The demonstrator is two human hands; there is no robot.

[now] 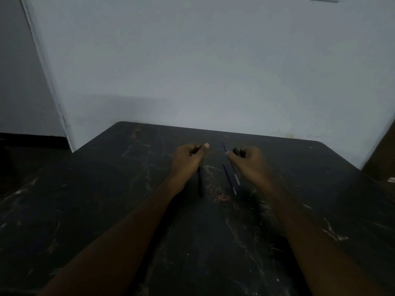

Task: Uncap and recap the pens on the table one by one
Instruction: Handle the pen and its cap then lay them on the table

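Observation:
My left hand [189, 159] is closed around a dark pen [201, 182], whose barrel runs from under the fist toward me. To its right, my right hand [249, 161] pinches a small dark pen cap [236, 151] between thumb and fingers. The hands are a short gap apart above the dark marbled table [106, 199]. Two more thin dark-blue pens [229, 179] lie side by side on the table between and just below the hands, slanting toward the near right. The light is dim, so the held pen's tip is hard to make out.
The table's far edge [213, 130] meets a pale wall. A doorway edge [49, 82] stands at the left, and a brown object [382, 154] sits past the table's right corner. Bare scratched tabletop extends on both sides of my forearms.

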